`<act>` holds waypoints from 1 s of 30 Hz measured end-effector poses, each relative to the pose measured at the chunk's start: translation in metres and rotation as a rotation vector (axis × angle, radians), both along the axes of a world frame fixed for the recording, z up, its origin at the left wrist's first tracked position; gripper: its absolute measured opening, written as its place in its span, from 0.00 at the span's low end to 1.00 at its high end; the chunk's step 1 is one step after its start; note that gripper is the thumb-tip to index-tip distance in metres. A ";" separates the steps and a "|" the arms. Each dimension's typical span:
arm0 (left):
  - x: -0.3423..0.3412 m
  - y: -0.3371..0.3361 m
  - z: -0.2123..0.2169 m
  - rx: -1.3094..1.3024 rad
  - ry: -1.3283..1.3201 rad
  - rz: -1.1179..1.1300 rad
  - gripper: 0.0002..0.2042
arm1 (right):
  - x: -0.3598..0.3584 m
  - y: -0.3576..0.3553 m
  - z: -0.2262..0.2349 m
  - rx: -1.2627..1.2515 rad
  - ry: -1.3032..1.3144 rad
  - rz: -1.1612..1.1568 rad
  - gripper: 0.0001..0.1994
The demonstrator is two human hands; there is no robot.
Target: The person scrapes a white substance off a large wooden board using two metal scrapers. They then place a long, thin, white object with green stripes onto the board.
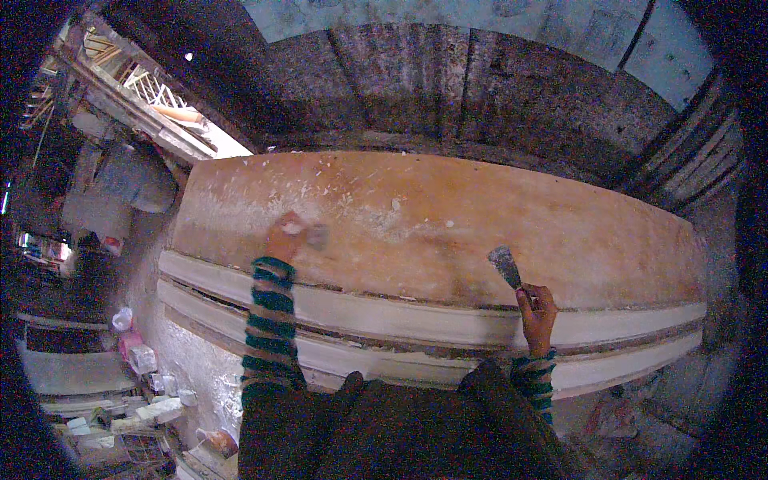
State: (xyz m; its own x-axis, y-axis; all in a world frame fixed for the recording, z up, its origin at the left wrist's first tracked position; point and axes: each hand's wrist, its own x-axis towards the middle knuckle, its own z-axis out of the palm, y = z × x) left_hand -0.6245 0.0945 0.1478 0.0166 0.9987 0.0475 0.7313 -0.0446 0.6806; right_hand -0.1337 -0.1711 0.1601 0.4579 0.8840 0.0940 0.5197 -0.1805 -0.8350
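I am pressing my left hand (286, 234) on the big brown board (448, 224), gripping a small grey pad (318, 235). My right hand (537, 314) is squeezing a scraper (506, 266) at the board's near edge, blade pointing up.

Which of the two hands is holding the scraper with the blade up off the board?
The right hand: its grip raises a putty knife off the wooden panel. The left hand presses a small pad flat on it.
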 end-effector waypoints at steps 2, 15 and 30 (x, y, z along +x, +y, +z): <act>0.068 -0.016 -0.024 -0.149 -0.501 -0.332 0.13 | 0.004 -0.004 -0.015 0.075 -0.027 -0.035 0.07; 0.251 -0.052 -0.106 -0.645 -1.031 -0.442 0.15 | 0.035 -0.027 -0.006 0.051 0.016 -0.368 0.08; 0.036 0.038 -0.004 -0.036 0.091 -0.169 0.19 | 0.023 -0.023 -0.019 0.107 0.238 -0.324 0.10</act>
State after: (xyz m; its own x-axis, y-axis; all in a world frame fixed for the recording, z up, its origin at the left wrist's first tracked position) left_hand -0.5880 0.1329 0.1438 0.1869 0.9824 0.0023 0.7740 -0.1487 0.6154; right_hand -0.1111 -0.1938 0.1408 0.7309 0.6816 0.0351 0.2400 -0.2086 -0.9481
